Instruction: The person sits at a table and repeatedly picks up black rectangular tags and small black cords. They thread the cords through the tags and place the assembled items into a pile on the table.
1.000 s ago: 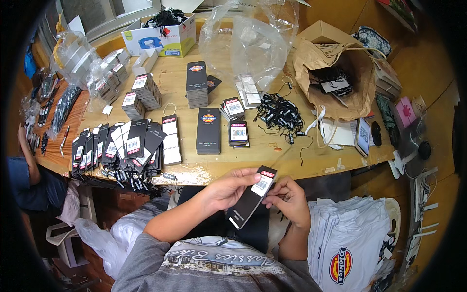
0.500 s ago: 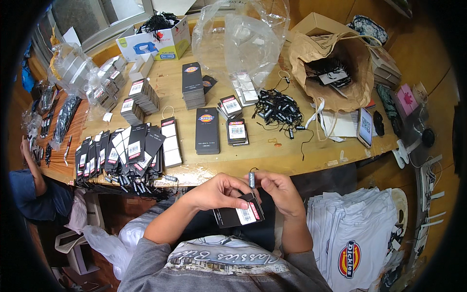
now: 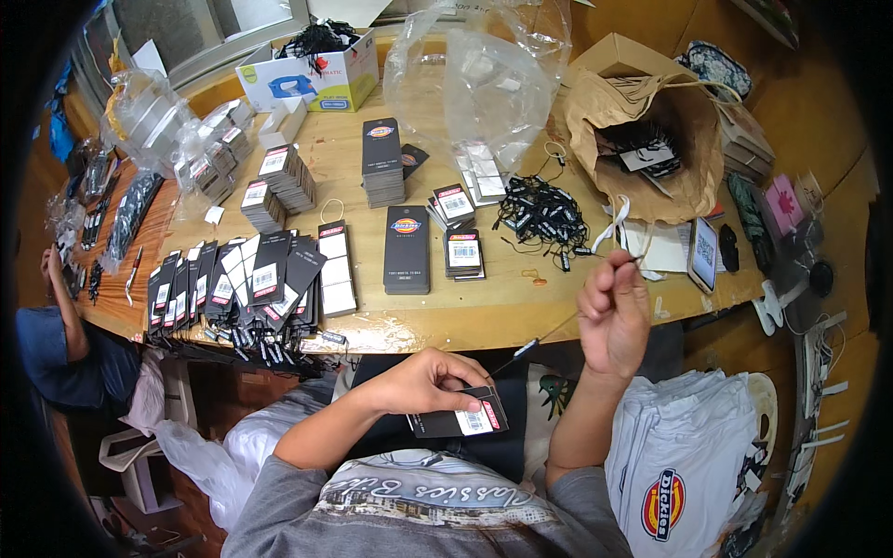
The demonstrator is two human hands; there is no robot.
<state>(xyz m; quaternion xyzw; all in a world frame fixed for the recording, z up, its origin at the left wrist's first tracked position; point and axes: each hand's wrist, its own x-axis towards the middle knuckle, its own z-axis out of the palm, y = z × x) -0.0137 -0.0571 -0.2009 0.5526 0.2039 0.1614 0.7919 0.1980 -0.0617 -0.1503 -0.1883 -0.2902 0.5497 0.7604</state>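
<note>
My left hand (image 3: 423, 379) grips black hang tags (image 3: 437, 425), one with a white barcode label and red strip, over my lap. A thin dark string (image 3: 560, 328) with a small black plastic seal (image 3: 526, 348) runs taut from the tags up to my right hand (image 3: 614, 316), which pinches its far end, raised past the table's front edge. Beyond my hands on the table lie a stack of black tags (image 3: 406, 251), a smaller stack of labelled tags (image 3: 463, 253) and a tangled pile of black strings with seals (image 3: 542, 216).
Strung tags (image 3: 265, 270) fan out along the front left edge. A brown paper bag (image 3: 642, 112), a propped phone (image 3: 702, 253) and a clear plastic bag (image 3: 484, 84) stand farther back. Folded white shirts (image 3: 674, 446) are piled at my right. Another person's arm (image 3: 70, 302) shows far left.
My right hand has moved away from the tags, up and to the right, drawing the string out straight. My left hand stays in about the same place with the tags.
</note>
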